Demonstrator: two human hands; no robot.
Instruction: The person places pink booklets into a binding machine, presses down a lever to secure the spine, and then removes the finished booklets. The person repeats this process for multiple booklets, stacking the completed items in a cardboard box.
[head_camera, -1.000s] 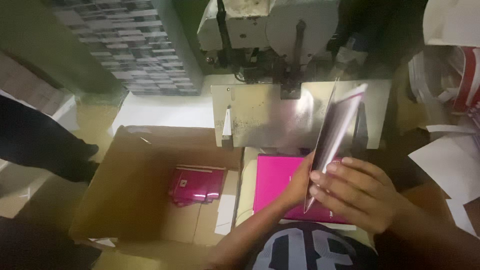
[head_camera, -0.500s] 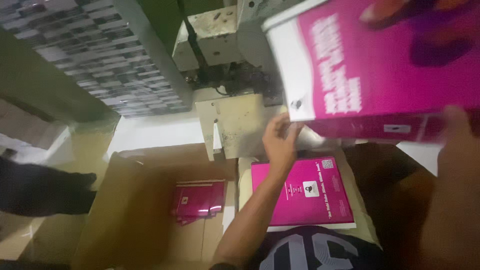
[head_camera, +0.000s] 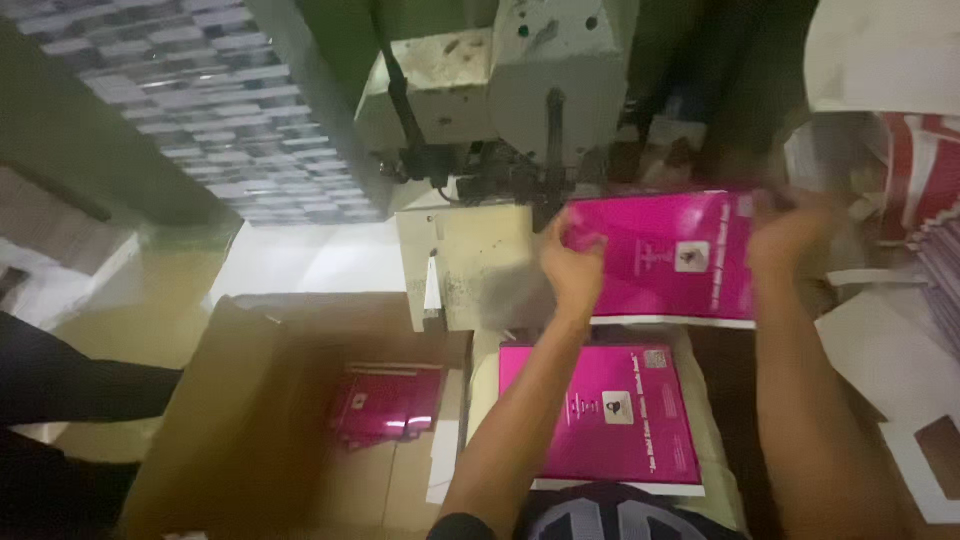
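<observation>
1. Pink flat carton (head_camera: 668, 255) is clamped at its two side edges by left hand (head_camera: 572, 268) and right hand (head_camera: 790, 240), under the sewing machine (head_camera: 520, 90).
2. Another pink carton (head_camera: 610, 412) lies below on the table; the open cardboard box (head_camera: 250, 420) stands at the left.

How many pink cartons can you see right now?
3: one pink carton held in both hands at the machine, one flat on the table below, one in the cardboard box. More may be stacked underneath.

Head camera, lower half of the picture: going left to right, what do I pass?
Dark sleeve of another person → open cardboard box → pink packets inside it → left hand on the raised pink folder → right hand → white sheets.
</observation>
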